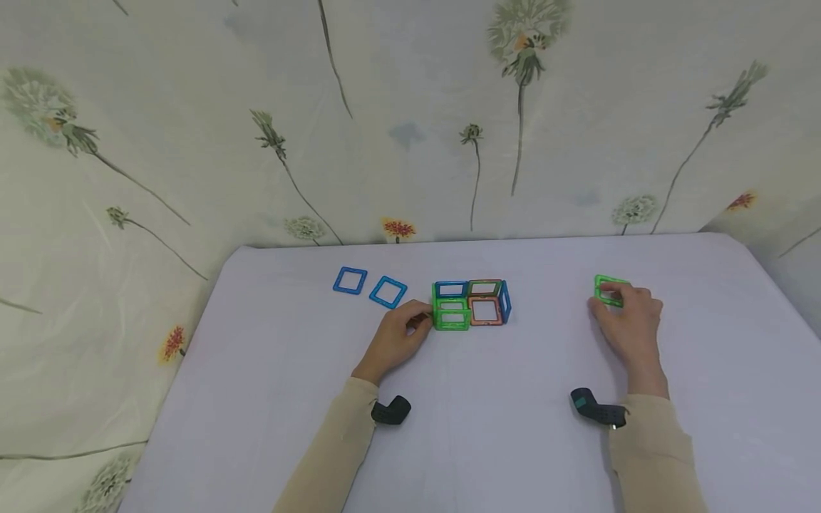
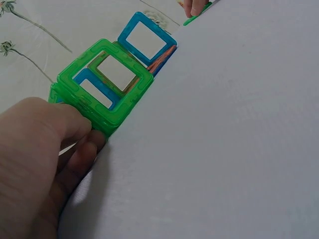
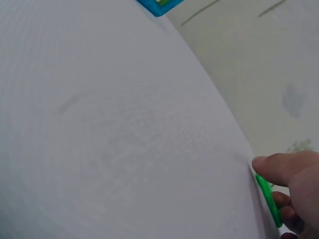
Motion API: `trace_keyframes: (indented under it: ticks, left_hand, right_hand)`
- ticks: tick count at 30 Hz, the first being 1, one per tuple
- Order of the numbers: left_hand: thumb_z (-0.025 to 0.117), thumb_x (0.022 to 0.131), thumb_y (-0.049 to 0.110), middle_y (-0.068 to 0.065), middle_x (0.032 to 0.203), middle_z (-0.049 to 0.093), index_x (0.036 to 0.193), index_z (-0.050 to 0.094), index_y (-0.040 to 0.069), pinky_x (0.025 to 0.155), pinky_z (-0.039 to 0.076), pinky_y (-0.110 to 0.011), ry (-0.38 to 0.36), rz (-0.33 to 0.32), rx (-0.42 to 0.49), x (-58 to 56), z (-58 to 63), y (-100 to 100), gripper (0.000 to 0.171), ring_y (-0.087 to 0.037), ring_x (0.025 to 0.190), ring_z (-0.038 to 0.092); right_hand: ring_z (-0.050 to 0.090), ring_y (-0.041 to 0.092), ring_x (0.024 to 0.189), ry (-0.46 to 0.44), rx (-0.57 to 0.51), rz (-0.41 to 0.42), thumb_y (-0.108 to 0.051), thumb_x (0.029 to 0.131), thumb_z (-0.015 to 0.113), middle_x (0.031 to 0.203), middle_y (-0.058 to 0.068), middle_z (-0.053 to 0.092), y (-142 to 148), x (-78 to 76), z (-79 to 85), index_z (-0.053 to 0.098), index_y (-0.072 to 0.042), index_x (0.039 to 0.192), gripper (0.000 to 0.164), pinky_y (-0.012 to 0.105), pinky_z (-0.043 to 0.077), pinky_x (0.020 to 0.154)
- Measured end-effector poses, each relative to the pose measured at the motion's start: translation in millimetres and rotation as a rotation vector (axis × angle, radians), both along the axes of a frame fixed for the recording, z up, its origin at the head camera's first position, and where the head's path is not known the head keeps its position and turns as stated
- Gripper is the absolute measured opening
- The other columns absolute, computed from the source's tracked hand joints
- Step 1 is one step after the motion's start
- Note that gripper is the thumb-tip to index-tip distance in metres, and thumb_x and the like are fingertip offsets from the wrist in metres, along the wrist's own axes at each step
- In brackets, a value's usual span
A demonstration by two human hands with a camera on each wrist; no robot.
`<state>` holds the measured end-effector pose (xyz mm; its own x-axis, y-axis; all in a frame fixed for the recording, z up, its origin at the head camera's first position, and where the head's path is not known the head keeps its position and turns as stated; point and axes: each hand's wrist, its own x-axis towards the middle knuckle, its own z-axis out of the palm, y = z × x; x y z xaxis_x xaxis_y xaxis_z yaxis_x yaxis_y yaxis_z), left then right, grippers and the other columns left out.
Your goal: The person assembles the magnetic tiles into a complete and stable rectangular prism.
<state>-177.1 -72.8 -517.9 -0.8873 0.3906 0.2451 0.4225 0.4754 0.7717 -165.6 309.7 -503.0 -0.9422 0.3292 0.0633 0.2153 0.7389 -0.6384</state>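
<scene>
A box-like group of square magnetic tiles stands mid-table: green at the left and front, with a front green tile (image 1: 452, 328), an orange tile (image 1: 486, 323) lying flat, and a blue tile (image 1: 505, 302) upright at the right end. My left hand (image 1: 393, 340) is at its left end, thumb and fingers pinching the edge of the green tiles (image 2: 135, 99). Well to the right, my right hand (image 1: 631, 324) grips a separate green magnetic tile (image 1: 599, 287) between thumb and fingers. In the right wrist view this green tile (image 3: 269, 199) appears nearly edge-on.
Two loose blue tiles, one (image 1: 346, 291) farther left and one (image 1: 382, 302) nearer my left hand, lie left of the group. A white cloth covers the table (image 1: 513, 427). Behind its back edge hangs a flower-patterned curtain (image 1: 410, 178).
</scene>
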Motion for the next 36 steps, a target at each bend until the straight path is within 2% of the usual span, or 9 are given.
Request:
trace_keyframes:
  ticks: [7, 14, 20, 26, 36]
  left_hand:
    - [0.057, 0.093, 0.011, 0.003, 0.101, 0.066, 0.111, 0.065, 0.014, 0.078, 0.051, -0.021, -0.006, 0.008, 0.008, 0.1, -2.4, -0.2, 0.020, -0.007, 0.086, 0.058]
    - [0.058, 0.093, 0.012, 0.004, 0.101, 0.065, 0.111, 0.065, 0.015, 0.078, 0.050, -0.021, -0.002, 0.014, 0.005, -0.5, -5.0, 0.4, 0.020, -0.006, 0.086, 0.057]
    - [0.058, 0.093, 0.012, 0.004, 0.101, 0.066, 0.112, 0.065, 0.015, 0.078, 0.051, -0.021, 0.009, 0.007, 0.003, -1.1, -5.4, 0.6, 0.020, -0.006, 0.086, 0.057]
    - [0.058, 0.093, 0.012, 0.006, 0.101, 0.065, 0.111, 0.065, 0.016, 0.078, 0.051, -0.021, 0.000, 0.006, 0.004, -1.7, -4.5, 0.9, 0.020, -0.004, 0.086, 0.057]
    - [0.058, 0.093, 0.012, 0.004, 0.104, 0.066, 0.112, 0.064, 0.017, 0.080, 0.051, -0.022, -0.014, 0.012, -0.003, -0.3, -3.1, 0.9, 0.021, -0.006, 0.089, 0.058]
  right_hand:
    - [0.032, 0.043, 0.110, 0.015, 0.019, 0.008, -0.031, 0.093, 0.056, 0.117, 0.025, 0.046, 0.2, 1.2, -2.0, 0.051, -0.001, 0.127, 0.046, 0.045, 0.028, 0.078]
    - [0.035, 0.042, 0.109, 0.025, 0.013, 0.000, -0.025, 0.094, 0.055, 0.114, 0.024, 0.051, 0.3, 0.8, -2.0, 0.054, -0.001, 0.122, 0.037, 0.044, 0.028, 0.080]
    - [0.037, 0.037, 0.105, 0.018, -0.011, -0.026, -0.032, 0.093, 0.057, 0.112, 0.021, 0.052, 0.4, 1.8, -0.3, 0.053, -0.002, 0.123, 0.043, 0.034, 0.027, 0.073]
    - [0.037, 0.035, 0.098, 0.007, -0.002, -0.039, -0.039, 0.091, 0.059, 0.103, 0.018, 0.051, 0.7, 0.9, -0.3, 0.056, -0.001, 0.117, 0.046, 0.033, 0.025, 0.071]
    - [0.041, 0.034, 0.095, 0.026, 0.016, -0.046, -0.029, 0.090, 0.059, 0.099, 0.019, 0.057, -1.4, 1.2, 0.9, 0.062, -0.001, 0.110, 0.035, 0.034, 0.026, 0.070]
